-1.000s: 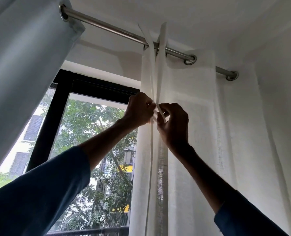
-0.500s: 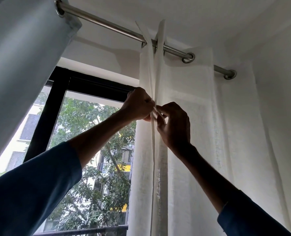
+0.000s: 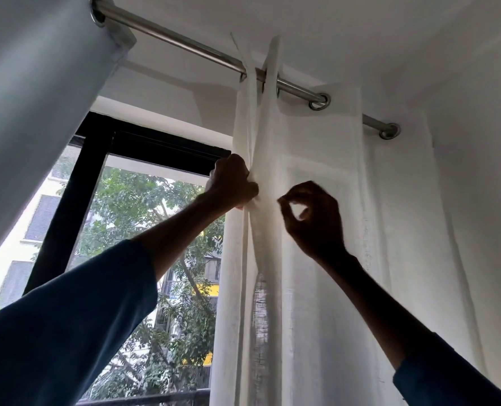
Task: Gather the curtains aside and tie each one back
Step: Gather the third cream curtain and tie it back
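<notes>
A: The right hand (image 3: 310, 218) is pulling off to the right now, no longer meeting the left hand (image 3: 233, 183) at the fold.
B: The left is still gripping the gathered front edge of the white sheer fabric curtain (image 3: 316, 288), which is hanging from the round steel rod (image 3: 184, 46) beside the black window frame (image 3: 67, 224).
A: Right thumb and forefinger are curling into a ring. Whether they're pinching anything, I cannot tell; it's all backlit.
B: And the blue sleeves (image 3: 67, 332) are running off the bottom edge
</notes>
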Action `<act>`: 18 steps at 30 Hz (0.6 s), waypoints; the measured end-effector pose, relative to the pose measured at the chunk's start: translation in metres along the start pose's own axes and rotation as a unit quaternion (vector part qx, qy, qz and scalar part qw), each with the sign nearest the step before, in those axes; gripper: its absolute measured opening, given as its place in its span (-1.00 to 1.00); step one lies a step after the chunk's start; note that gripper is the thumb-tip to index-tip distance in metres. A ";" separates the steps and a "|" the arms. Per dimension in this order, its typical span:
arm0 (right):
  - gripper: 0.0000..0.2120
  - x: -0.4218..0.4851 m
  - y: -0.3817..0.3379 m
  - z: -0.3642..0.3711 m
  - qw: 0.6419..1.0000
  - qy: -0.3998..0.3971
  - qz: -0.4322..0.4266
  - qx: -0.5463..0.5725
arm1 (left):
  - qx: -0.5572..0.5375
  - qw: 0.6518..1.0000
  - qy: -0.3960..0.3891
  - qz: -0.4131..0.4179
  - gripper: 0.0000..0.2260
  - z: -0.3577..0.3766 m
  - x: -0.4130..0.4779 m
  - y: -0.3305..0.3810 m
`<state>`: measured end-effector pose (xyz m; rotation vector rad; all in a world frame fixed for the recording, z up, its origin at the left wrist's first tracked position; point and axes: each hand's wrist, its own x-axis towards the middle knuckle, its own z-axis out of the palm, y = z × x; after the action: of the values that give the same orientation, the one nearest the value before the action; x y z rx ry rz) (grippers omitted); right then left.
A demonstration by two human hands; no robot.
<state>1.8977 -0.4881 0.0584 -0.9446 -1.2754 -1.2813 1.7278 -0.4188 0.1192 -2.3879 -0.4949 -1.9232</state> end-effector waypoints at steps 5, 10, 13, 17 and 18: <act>-0.54 0.012 0.068 -0.030 0.963 0.115 0.207 -0.126 | 0.063 0.998 0.023 0.006 -0.71 0.001 0.000 -0.010; -0.17 0.019 0.106 -0.038 0.927 0.041 0.365 -0.080 | 0.058 0.998 0.017 0.021 -0.71 0.003 0.001 -0.013; -0.51 0.021 0.105 -0.033 0.932 0.053 0.354 -0.058 | 0.051 0.998 0.013 0.023 -0.75 0.006 0.003 -0.011; -0.81 0.022 0.097 -0.027 0.947 0.076 0.288 -0.120 | 0.069 0.997 0.008 0.031 -0.75 0.004 0.003 -0.013; -0.81 0.022 0.092 -0.026 0.951 0.071 0.270 -0.137 | 0.073 0.997 0.009 0.033 -0.73 0.003 0.003 -0.013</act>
<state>1.9883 -0.5057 0.0917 -1.2668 -0.6644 -1.0749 1.7280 -0.4046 0.1190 -2.2656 -0.5284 -1.8143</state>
